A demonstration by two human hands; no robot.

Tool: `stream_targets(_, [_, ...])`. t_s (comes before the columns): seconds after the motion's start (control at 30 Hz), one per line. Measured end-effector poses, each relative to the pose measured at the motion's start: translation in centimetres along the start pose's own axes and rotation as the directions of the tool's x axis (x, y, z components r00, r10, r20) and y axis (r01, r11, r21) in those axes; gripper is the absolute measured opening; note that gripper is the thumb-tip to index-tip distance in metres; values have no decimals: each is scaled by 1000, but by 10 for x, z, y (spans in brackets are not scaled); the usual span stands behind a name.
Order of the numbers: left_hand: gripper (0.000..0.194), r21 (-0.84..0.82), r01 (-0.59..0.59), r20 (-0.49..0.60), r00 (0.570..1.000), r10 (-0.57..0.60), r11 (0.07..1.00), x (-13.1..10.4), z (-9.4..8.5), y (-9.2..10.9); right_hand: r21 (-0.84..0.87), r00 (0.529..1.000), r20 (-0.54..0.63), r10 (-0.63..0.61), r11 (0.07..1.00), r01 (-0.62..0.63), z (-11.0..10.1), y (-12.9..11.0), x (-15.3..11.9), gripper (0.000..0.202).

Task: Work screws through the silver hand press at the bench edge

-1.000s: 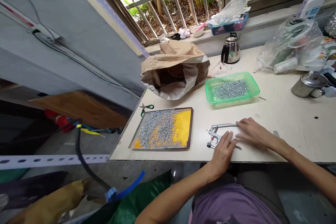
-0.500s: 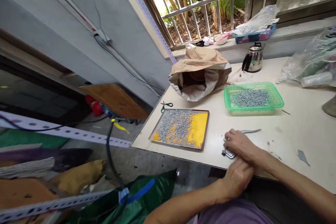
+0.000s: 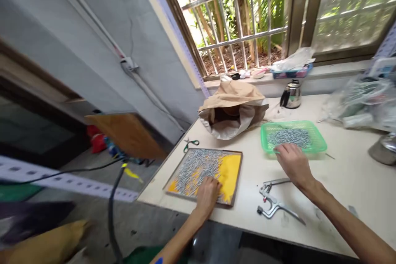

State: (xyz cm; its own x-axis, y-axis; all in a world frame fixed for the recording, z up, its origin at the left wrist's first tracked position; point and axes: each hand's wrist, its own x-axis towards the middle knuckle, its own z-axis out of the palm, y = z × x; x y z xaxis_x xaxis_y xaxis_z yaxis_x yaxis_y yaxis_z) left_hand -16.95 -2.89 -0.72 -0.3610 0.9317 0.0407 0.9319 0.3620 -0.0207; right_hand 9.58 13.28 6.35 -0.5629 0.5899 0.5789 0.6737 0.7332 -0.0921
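My left hand point(image 3: 208, 193) is at the front of a shallow tray point(image 3: 236, 181), its fingers curled down among small silvery metal pins point(image 3: 198, 167) on a yellow base. Whatever sits in those fingertips is hidden. Over the front rim of a green plastic basket point(image 3: 320, 144) hangs my right hand point(image 3: 292, 163), fingers bent and close together; I cannot make out anything in them. The basket holds more of the metal pins point(image 3: 287, 136). Between the two hands, metal hand pliers point(image 3: 272, 204) with a C-shaped jaw lie on the table, handles spread, touched by neither hand.
Green-handled scissors point(image 3: 191, 144) lie behind the tray. An open brown paper bag point(image 3: 233, 107) and a steel kettle point(image 3: 291, 94) stand at the back. Clear plastic bags point(image 3: 361, 103) are at the right. A black cable point(image 3: 113, 210) hangs left of the table edge.
Both hands have let go of the pliers, which now lie on the table. My left hand has moved left to the tray, my right hand forward to the basket. The camera view has tilted up.
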Motion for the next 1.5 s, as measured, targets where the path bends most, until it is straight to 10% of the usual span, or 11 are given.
stream_targets(0.2, [27,-59,-72,15,997,74,996,4,-6,4,166,911,409,49,978,-127,-30,6,-39,19])
stream_targets(0.37, [18,-498,27,98,995,26,867,-5,-44,42,216,755,656,4,957,-192,-27,-15,-107,12])
stream_targets(0.6, [28,-762,355,488,865,119,541,-13,-44,115,121,822,570,-5,990,-77,-13,-12,-122,19])
stream_targets(1.2, [30,-607,534,772,570,280,588,-6,-21,126,122,797,603,-42,992,-41,-19,-8,-123,22])
stream_targets(1.4, [36,-557,544,807,534,254,628,-10,-23,127,147,785,618,-53,988,-49,-17,-1,-123,10])
stream_targets(1.5, [37,-544,550,816,522,248,634,-15,-22,126,170,823,566,-54,984,-52,-11,14,-118,53])
